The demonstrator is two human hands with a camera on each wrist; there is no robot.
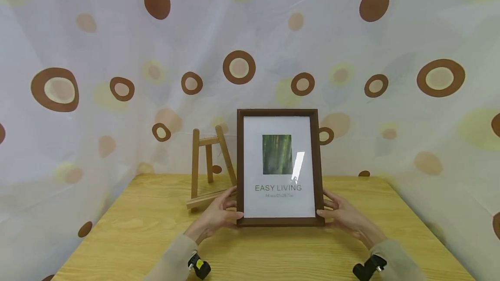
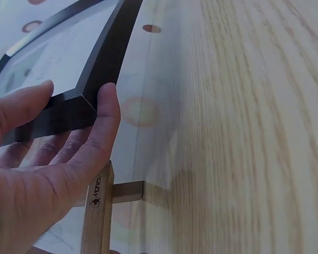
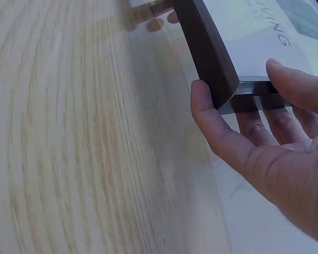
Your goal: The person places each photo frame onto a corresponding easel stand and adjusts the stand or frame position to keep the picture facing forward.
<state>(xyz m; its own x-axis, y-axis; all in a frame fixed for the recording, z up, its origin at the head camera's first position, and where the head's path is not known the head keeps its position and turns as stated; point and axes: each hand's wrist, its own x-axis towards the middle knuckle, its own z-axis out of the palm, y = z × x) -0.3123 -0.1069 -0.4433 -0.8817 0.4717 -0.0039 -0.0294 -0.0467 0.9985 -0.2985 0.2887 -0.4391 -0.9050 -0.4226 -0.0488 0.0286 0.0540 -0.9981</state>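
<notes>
A dark brown picture frame [image 1: 279,222] stands upright, held by both hands at its lower sides. Behind its glass is a white sheet with a green bamboo picture and the words EASY LIVING. My left hand [image 1: 218,214] grips the lower left corner, thumb on the front edge and fingers round the side and behind, as the left wrist view shows. On the lower right corner my right hand [image 1: 345,216] has the same kind of grip. Just left of the frame stands a small wooden easel [image 1: 195,164], partly hidden behind the frame and the left hand.
Everything is over a light wooden table [image 1: 129,224]. A pale cloth [image 1: 273,25] with brown circles hangs behind and along both sides. The easel's ledge [image 1: 205,198] juts forward close to the left hand.
</notes>
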